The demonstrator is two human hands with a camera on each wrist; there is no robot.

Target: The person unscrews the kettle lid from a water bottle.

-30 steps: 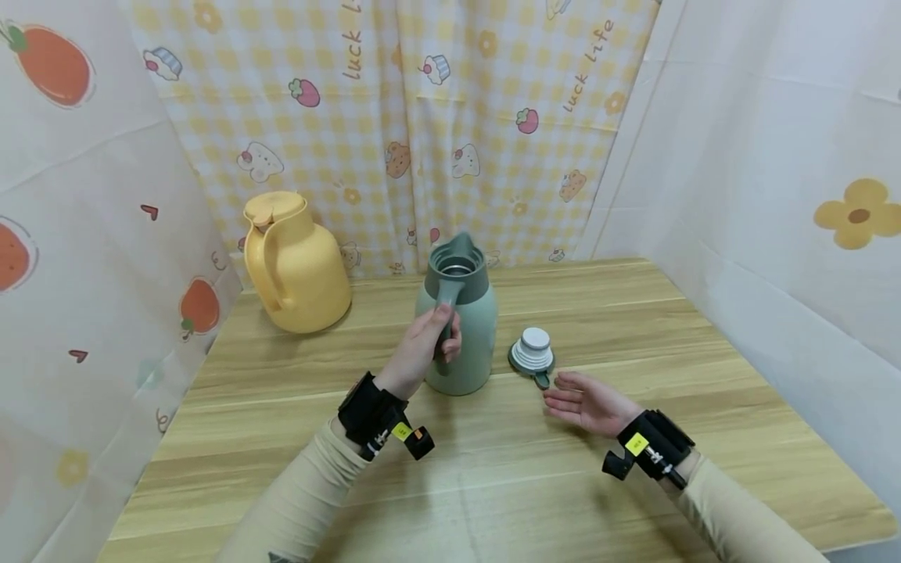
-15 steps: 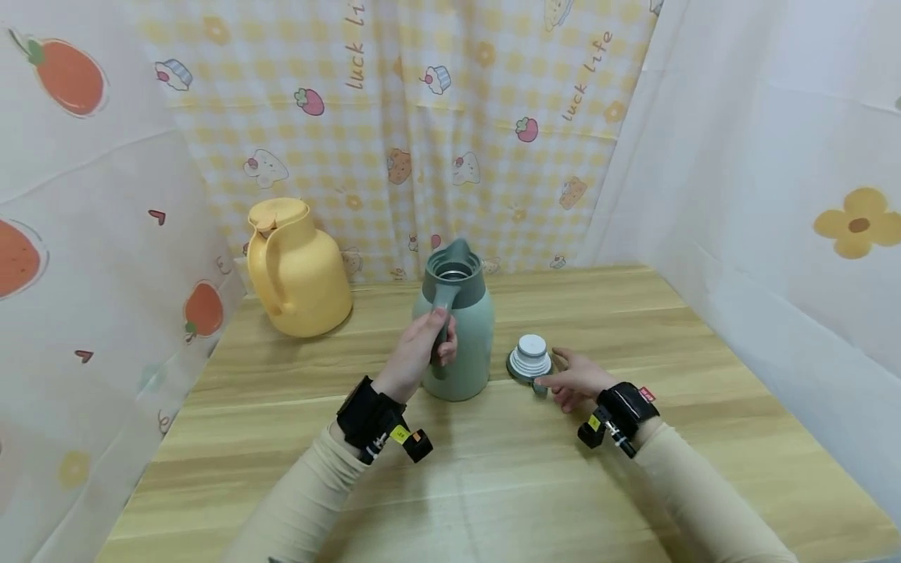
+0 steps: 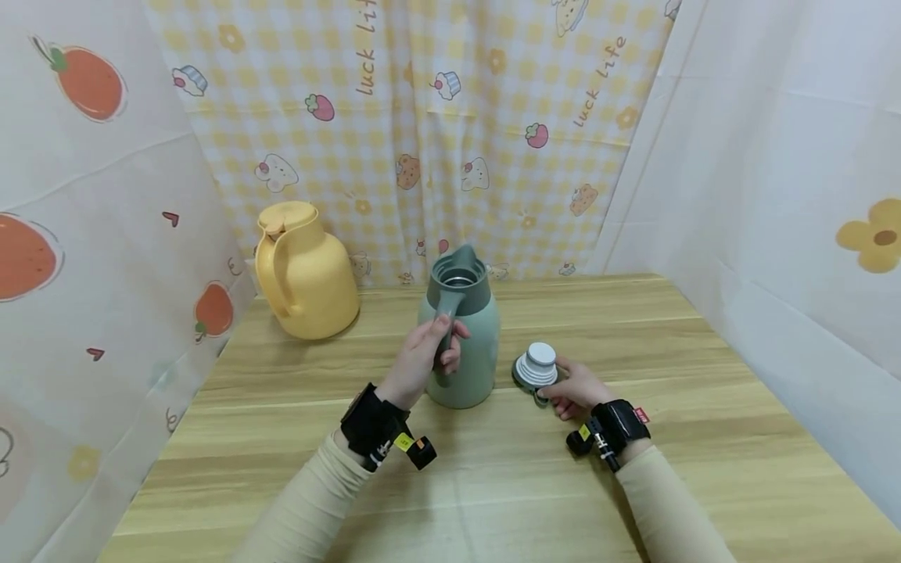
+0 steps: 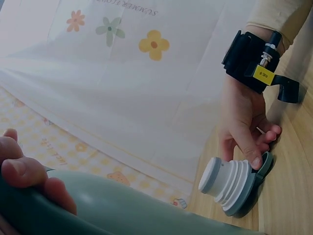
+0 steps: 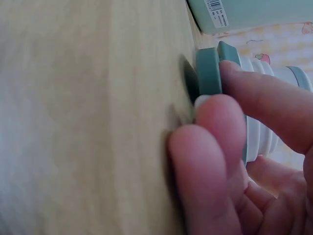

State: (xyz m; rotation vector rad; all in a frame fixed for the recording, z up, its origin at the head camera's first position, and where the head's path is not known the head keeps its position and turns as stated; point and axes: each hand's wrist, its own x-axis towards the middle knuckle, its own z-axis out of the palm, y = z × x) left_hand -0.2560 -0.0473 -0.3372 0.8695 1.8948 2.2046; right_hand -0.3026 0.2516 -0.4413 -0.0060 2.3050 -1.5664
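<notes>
A light green vacuum jug (image 3: pixel 468 352) stands upright, its dark green mouth uncovered. My left hand (image 3: pixel 425 352) grips the jug's handle, thumb along its top; in the left wrist view the curled fingers (image 4: pixel 24 171) show at the lower left. Right of the jug is its lid (image 3: pixel 538 366), upside down with the white ribbed plug upward. My right hand (image 3: pixel 579 389) pinches the lid at its edge: the thumb presses the green tab and a finger lies against the far side. In the right wrist view the lid (image 5: pixel 209 71) sits close to the tabletop, partly hidden by the fingers.
A yellow jug (image 3: pixel 317 281) with its cap on stands at the back left of the wooden table (image 3: pixel 479 500). A checked curtain (image 3: pixel 352 156) hangs behind, and white printed curtains (image 3: pixel 774 195) close off both sides.
My right hand has moved left from beside the lid and taken hold of its tab and edge. The left hand keeps its grip on the handle; the head view has shifted slightly.
</notes>
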